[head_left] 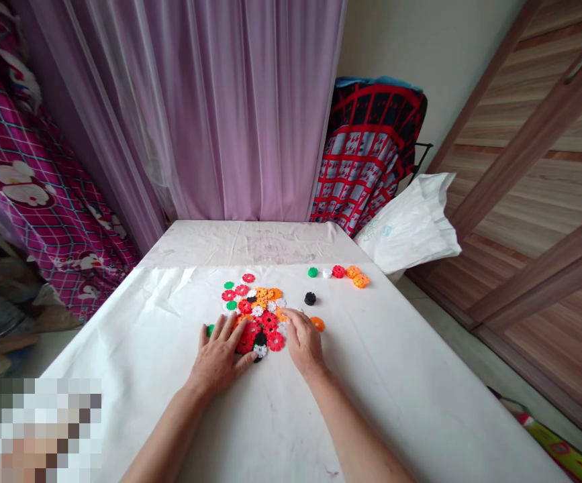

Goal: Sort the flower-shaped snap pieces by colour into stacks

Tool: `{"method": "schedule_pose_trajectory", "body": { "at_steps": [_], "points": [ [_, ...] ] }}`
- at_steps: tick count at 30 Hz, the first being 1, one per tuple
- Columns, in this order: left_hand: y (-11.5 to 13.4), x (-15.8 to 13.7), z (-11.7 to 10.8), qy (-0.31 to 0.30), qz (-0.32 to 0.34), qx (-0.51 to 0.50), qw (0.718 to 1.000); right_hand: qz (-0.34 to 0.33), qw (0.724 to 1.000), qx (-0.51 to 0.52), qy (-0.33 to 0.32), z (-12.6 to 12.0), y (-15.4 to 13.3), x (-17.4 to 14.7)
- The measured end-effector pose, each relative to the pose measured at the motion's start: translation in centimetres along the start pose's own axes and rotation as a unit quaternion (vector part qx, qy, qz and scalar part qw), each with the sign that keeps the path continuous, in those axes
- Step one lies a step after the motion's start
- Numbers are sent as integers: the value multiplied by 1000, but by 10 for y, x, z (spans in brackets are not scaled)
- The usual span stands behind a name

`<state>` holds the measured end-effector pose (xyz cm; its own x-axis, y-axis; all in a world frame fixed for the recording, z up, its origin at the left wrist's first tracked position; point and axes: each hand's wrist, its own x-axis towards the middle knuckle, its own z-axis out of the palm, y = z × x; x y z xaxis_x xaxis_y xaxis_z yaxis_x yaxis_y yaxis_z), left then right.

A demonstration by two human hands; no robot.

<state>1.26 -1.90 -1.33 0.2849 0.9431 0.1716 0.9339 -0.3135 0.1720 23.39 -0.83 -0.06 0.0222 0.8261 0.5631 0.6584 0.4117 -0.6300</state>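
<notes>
A loose heap of flat, notched plastic discs [269,320] in red, orange, white, black and green lies on the white-covered table. My left hand [220,355] rests palm down at the heap's left side, fingers spread over red and green discs. By its thumb is a white disc marked with a letter [260,350]. My right hand [304,341] is at the heap's right edge with its fingers bent together near an orange disc [281,314]; whether they grip a piece is hidden. Another orange disc [317,325] lies just beyond that hand.
Small sorted stacks stand toward the back right: green [313,272], white [327,274], red [339,272] and orange [360,281]. A black stack [310,298] sits nearer. A white sack [411,225] leans at the table's right edge. Purple curtains [250,107] hang behind.
</notes>
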Motion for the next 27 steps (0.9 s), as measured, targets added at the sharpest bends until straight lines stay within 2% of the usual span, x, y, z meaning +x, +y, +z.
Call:
{"method": "schedule_pose_trajectory", "body": {
  "at_steps": [3, 6, 9, 11, 16, 21, 24, 27],
  "points": [
    [18, -7, 4, 14, 23, 12, 1000, 26, 1000, 2, 12, -10, 3, -25],
    [29, -7, 2, 38, 3, 17, 999, 48, 999, -25, -4, -11, 2, -35],
    [31, -11, -2, 87, -12, 21, 996, 54, 996, -64, -26, -11, -1, -36],
    [31, -17, -4, 105, 7, 25, 994, 46, 994, -85, -50, -11, -4, -34],
    [35, -35, -2, 119, 81, 37, 989, 38, 988, -117, -96, -13, -13, -31],
    [42, -42, 3, 117, 97, 49, 987, 30, 982, -130, -133, -12, -18, -27],
    [47, -41, 0, 94, 91, 46, 990, 19, 984, -130, -120, -11, -17, -26],
    [50, -41, -5, 67, 77, 38, 994, 22, 991, -117, -59, -14, -9, -28]
  ]
}}
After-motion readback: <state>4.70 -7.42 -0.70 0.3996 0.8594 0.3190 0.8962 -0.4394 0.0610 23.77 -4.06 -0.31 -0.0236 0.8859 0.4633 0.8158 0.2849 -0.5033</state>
